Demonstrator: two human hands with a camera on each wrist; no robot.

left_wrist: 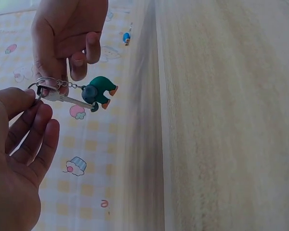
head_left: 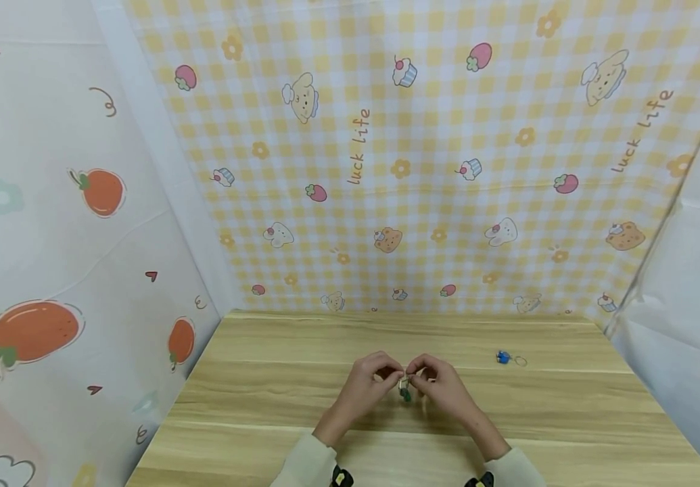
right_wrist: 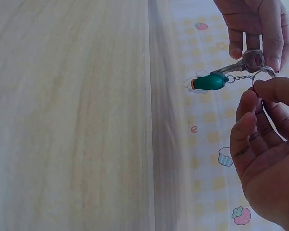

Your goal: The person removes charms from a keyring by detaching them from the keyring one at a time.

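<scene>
Silver key point(right_wrist: 248, 61) with its split ring point(right_wrist: 265, 73), short chain and green figure charm point(right_wrist: 209, 81) hangs above the wooden table point(head_left: 264, 406), between both hands. Left hand point(head_left: 366, 384) pinches the key head; right hand point(head_left: 441, 384) pinches the ring. Judging by the fingertip-only grip, the ring could spring shut or slip, dropping everything onto the table. A blue keychain point(head_left: 504, 357) lies well apart.
</scene>
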